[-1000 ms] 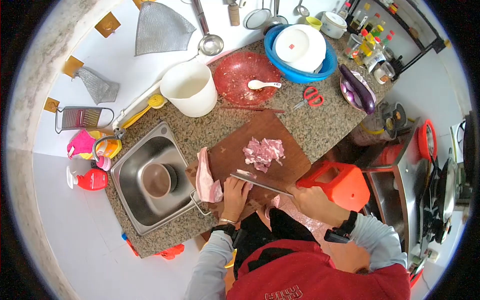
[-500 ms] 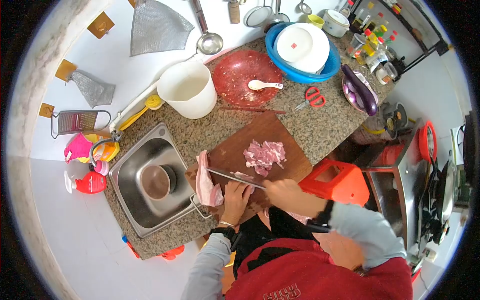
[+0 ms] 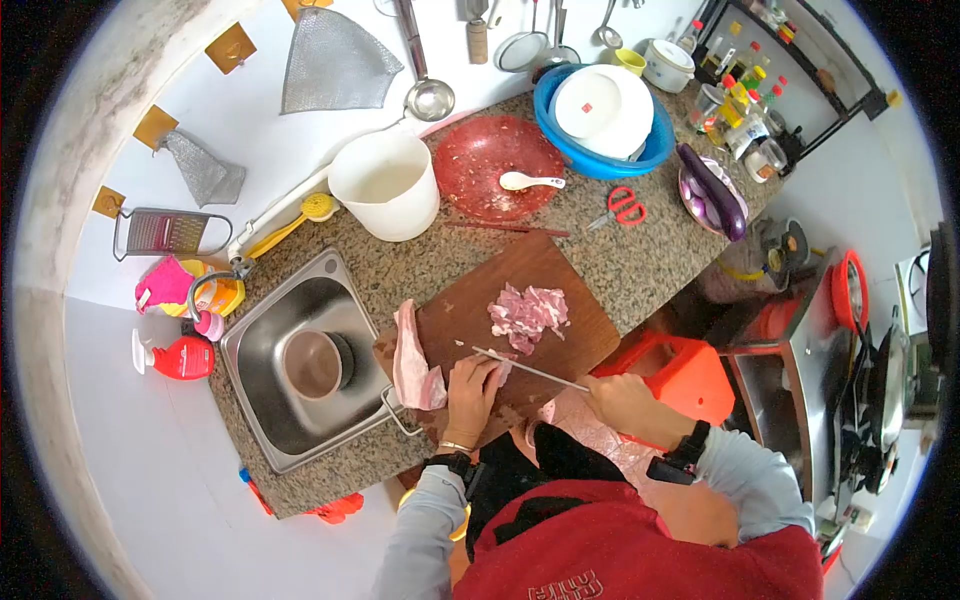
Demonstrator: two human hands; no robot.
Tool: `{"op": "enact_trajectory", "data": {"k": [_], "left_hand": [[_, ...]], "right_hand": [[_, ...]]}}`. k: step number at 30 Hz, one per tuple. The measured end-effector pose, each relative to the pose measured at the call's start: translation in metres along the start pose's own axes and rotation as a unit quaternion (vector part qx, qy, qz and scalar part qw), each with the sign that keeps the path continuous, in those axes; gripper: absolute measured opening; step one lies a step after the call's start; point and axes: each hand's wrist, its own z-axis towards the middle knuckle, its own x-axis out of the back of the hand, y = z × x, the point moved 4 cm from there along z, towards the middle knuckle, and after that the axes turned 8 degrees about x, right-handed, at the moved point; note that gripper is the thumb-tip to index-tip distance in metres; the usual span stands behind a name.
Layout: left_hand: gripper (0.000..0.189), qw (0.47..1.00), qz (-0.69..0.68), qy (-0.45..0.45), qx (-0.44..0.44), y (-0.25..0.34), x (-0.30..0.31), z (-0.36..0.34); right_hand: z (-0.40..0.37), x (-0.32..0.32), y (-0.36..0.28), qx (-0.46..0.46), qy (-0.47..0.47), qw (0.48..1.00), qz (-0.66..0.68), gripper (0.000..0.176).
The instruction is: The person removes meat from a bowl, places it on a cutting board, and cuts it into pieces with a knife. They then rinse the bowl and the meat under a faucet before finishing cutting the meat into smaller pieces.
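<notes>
My right hand [image 3: 628, 405] is closed around the handle of a kitchen knife [image 3: 532, 369], its blade lying across the wooden cutting board [image 3: 575, 270]. Beside the blade, my left hand [image 3: 470, 392] presses a small piece of raw meat [image 3: 502, 373] down with bent fingers, which partly hide it. A heap of cut meat [image 3: 528, 314] lies on the board beyond the knife. To the left of my left hand rests a long strip of fatty pork [image 3: 412, 362], along the board's left edge.
A steel sink [image 3: 255, 395] holding a brown pot [image 3: 312, 364] adjoins the board. Behind are a white bucket [image 3: 385, 187], a red plate [image 3: 470, 160] with a spoon, chopsticks [image 3: 505, 228] and red-handled scissors [image 3: 627, 207]. An eggplant [image 3: 712, 190] lies at right.
The knife and my right hand have moved right and slightly toward me. My left hand stays on the meat. The whole view has shifted slightly.
</notes>
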Motion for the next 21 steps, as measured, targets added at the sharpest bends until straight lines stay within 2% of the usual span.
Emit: {"op": "enact_trajectory", "data": {"k": [5,6,8,10,13,21], "left_hand": [[0.021,1.000,-0.008,0.007,-0.011,0.008,0.003,-0.001],[0.020,0.999,-0.004,0.034,-0.011,0.012,0.005,-0.004],[0.020,0.998,0.001,0.058,-0.013,0.018,0.007,-0.008],[0.020,0.993,0.001,0.111,0.025,0.019,0.007,-0.011],[0.021,0.998,0.013,0.061,0.006,0.017,0.005,-0.011],[0.021,0.998,0.052,0.044,0.011,0.009,-0.001,-0.013]], "right_hand": [[0.002,-0.010,0.005,-0.045,0.039,0.998,0.032,0.026],[0.004,-0.008,0.007,-0.067,0.061,0.995,0.047,0.027],[0.004,0.004,0.002,-0.051,0.052,0.997,0.035,0.027],[0.000,0.008,0.000,-0.040,0.041,0.998,0.019,0.027],[-0.002,0.006,-0.008,0.002,0.047,0.999,0.026,0.026],[-0.002,0.008,-0.011,0.054,-0.006,0.998,-0.030,0.027]]}}
